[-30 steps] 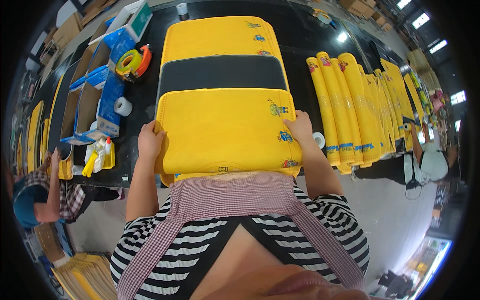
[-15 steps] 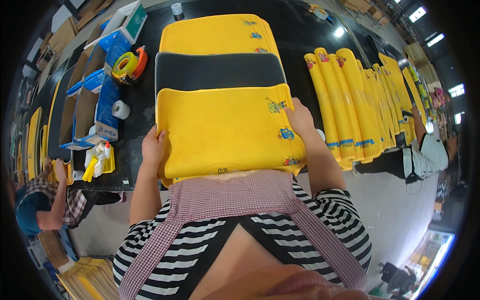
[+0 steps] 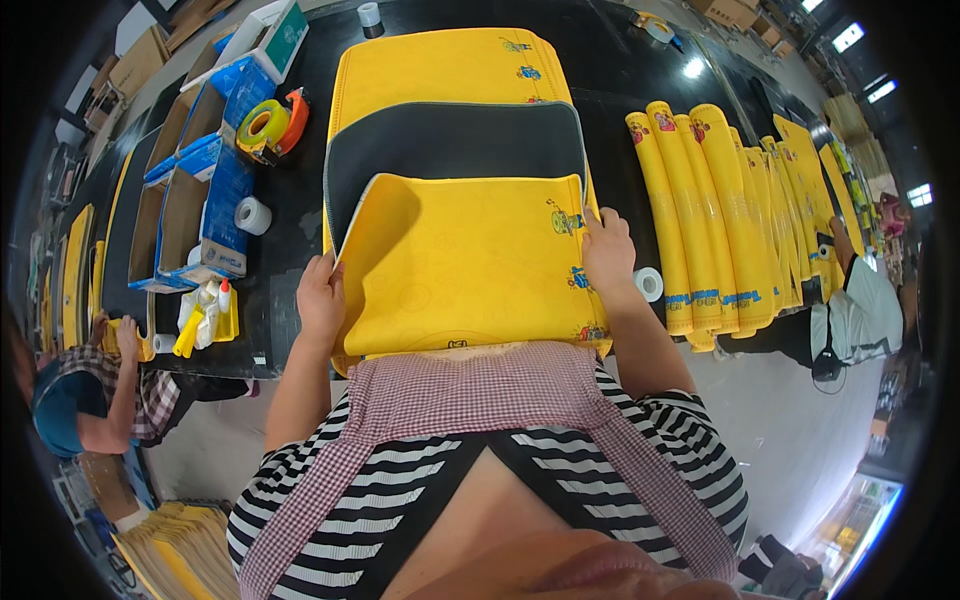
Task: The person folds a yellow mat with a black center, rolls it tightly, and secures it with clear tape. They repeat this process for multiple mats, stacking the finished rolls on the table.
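Note:
A flexible yellow mat (image 3: pixel 460 260) with small cartoon prints down its right side lies in front of me, its yellow face bulging up along the left. Just behind it a dark backing surface (image 3: pixel 455 145) shows, bordered by a thin pale edge. Under these is another yellow mat (image 3: pixel 430 70), flat on the table. My left hand (image 3: pixel 321 300) is closed on the mat's left edge, fingers pinching it. At the right edge my right hand (image 3: pixel 607 250) also grips the mat, beside the prints. The mat's near end is partly hidden at my apron.
Rolled yellow mats (image 3: pixel 700 220) lie side by side at the right. To the left stand blue cardboard boxes (image 3: pixel 225 205), a tape dispenser (image 3: pixel 268 128), a white roll (image 3: pixel 252 215) and a yellow tray with bottles (image 3: pixel 225 315). Co-workers stand at left (image 3: pixel 85 400) and right (image 3: pixel 862 315).
The mat's left side has lifted and curled inward, and my left hand has moved with it. My right hand has shifted slightly toward me. The view has turned a little.

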{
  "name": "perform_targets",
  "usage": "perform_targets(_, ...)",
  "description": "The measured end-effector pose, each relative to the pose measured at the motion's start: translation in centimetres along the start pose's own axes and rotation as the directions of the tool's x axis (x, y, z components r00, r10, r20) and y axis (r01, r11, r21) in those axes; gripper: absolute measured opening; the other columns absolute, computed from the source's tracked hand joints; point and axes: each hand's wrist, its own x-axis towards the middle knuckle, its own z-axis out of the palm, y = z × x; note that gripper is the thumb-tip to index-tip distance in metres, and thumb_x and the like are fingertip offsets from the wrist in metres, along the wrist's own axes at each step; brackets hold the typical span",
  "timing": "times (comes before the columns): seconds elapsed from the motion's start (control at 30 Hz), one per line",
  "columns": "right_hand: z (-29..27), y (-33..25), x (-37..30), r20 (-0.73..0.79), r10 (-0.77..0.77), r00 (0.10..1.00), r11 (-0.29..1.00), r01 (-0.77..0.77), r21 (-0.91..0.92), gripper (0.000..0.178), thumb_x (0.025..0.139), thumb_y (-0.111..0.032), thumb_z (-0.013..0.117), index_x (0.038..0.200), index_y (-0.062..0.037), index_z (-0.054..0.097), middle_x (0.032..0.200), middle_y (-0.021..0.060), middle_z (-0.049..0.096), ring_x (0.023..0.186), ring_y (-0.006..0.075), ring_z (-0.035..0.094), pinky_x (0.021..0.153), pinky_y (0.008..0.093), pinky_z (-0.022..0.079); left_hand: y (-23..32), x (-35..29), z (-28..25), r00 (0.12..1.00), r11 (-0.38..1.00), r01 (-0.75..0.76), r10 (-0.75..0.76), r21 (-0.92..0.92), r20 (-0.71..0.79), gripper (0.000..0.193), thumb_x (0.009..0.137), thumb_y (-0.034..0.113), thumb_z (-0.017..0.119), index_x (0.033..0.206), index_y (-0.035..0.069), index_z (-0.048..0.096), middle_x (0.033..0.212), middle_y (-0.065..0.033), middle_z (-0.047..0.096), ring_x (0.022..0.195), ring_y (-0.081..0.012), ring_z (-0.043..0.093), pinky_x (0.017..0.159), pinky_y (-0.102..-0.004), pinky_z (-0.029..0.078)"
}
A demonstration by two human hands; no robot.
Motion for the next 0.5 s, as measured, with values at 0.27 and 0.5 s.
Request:
perform_targets(0.27, -1.3, -0.8, 1.7, 0.303, 0.294, 0.907, 0.867, -0.386, 0.314, 0.03, 0.098, -0.019, 0.063, 0.126, -0.0091, 0.06, 0.114, 0.0204, 0.071, 0.106, 0.0442, 0.067, 0.088, 0.0526, 0.053, -0.7, 0.4, 0.8, 0.992, 0.991, 0.127, -0.127, -0.032, -0.001, 0.025, 0.104, 0.011, 0.059, 0.127, 0.005, 0.067, 0.11, -0.0201, 0.07, 0.101, -0.037, 0.068, 0.088, -0.0401, 0.055)
perform_targets(0.5, -9.1, -2.5, 6.1, -0.038, 0.183, 0.982, 0.783, -0.122, 0.61, 0.038, 0.099, -0.006, 0.06, 0.137, -0.0068, 0.057, 0.119, 0.0236, 0.072, 0.111, 0.0383, 0.071, 0.094, 0.0413, 0.055, 4.0, 6.1, -5.2, 0.983, 0.964, 0.033, -0.078, -0.262, -0.163, 0.029, 0.103, 0.014, 0.061, 0.129, 0.004, 0.067, 0.113, -0.0199, 0.072, 0.105, -0.0369, 0.069, 0.092, -0.0373, 0.053)
